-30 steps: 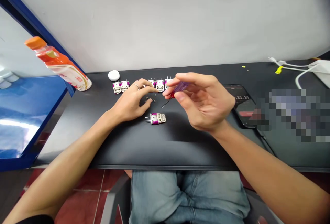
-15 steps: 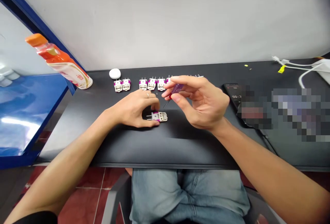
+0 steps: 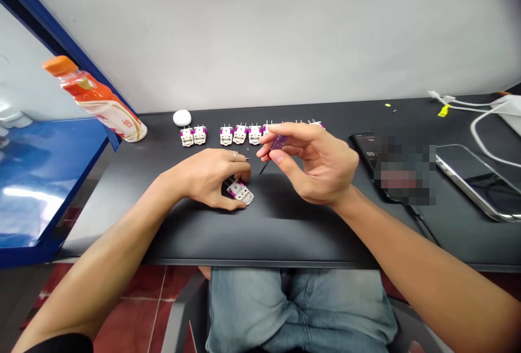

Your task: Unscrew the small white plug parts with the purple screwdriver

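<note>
My left hand [image 3: 211, 177] rests on the black desk [image 3: 260, 233] with its fingers closed round a small white and purple plug part [image 3: 240, 192], which is turned at an angle. My right hand [image 3: 315, 166] hovers just to the right and above it, pinching a small screwdriver [image 3: 275, 147] with a purple handle, its tip pointing down and left toward the plug part. Behind both hands a row of several similar plug parts [image 3: 240, 134] stands along the desk. A ring shows on a left finger.
An orange drink bottle [image 3: 95, 101] leans at the back left by a blue panel [image 3: 36, 179]. A white round object [image 3: 182, 117] lies behind the row. A phone [image 3: 372, 155], a tablet [image 3: 478, 179] and white cables [image 3: 480, 117] lie to the right.
My left hand drew back from the loose screws, closed on the plug part near the desk's middle and turned it. My right hand sank slightly with the screwdriver.
</note>
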`<state>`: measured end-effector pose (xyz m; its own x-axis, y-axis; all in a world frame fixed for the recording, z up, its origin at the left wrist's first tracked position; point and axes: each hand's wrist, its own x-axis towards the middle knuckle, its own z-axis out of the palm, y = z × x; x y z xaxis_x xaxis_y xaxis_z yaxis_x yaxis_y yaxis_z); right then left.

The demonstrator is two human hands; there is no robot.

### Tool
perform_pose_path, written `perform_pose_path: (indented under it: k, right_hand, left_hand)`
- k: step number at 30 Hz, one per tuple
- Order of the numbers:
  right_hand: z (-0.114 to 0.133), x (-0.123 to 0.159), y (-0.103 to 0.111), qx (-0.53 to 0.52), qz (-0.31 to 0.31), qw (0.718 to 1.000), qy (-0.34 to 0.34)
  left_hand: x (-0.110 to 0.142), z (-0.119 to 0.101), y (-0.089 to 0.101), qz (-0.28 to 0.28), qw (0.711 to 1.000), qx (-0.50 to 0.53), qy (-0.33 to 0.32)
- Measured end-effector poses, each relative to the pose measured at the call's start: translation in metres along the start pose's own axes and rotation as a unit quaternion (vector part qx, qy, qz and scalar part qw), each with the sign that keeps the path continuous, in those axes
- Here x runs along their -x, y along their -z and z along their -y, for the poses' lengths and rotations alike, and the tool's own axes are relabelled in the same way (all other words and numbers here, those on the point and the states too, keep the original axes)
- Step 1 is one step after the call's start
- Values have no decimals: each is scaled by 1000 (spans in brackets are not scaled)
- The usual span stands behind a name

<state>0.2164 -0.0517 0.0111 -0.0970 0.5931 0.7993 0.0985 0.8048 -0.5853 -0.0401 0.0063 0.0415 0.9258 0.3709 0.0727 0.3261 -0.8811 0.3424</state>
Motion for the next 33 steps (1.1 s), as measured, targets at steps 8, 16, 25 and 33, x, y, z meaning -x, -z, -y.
perform_pose_path:
  k: [8, 16, 25, 33]
  right_hand:
    - [-1, 0, 0, -19, 2, 1000, 3]
    - [0, 1, 1, -17, 11, 1000, -5]
    - [0, 1, 0, -19, 12, 1000, -2]
    - [2, 1, 0, -30, 20, 999, 4]
  left_hand:
    - [10, 8, 20, 26, 997, -42, 63]
    - [19, 21, 34, 37, 981, -106, 159]
    - [25, 58, 19, -136, 948, -186, 221]
    - [22, 77, 0, -157, 951, -145, 225]
